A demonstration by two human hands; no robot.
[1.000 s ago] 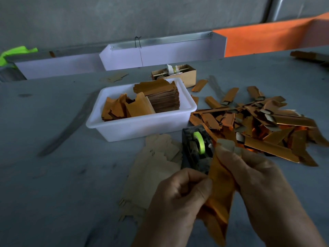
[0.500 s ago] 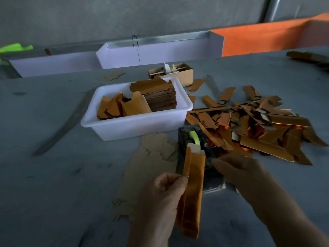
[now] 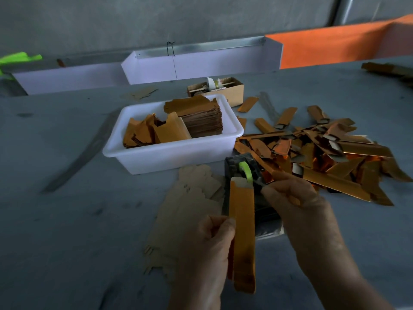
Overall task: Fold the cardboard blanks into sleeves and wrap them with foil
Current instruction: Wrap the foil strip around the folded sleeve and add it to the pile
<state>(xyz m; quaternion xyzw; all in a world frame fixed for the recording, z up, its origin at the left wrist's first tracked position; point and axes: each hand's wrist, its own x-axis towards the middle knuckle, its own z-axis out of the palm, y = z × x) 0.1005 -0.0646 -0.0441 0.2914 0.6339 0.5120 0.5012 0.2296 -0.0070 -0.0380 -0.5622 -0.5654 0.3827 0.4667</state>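
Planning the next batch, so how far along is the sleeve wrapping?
Done: a pile of foil-wrapped sleeves right of the white tub. In hand: the left hand holds one sleeve; the right hand reaches the tape dispenser. Left: a stack of blanks in the tub.

I see a grey work table [image 3: 67, 220] running back to a grey wall [image 3: 156, 19]. Along its far edge stand long white sheet-metal troughs [image 3: 201, 66], with an orange panel [image 3: 335, 45] to their right. A bright green scrap [image 3: 17, 59] lies at the far left. A small open brown cardboard box [image 3: 232, 92] sits near the troughs.
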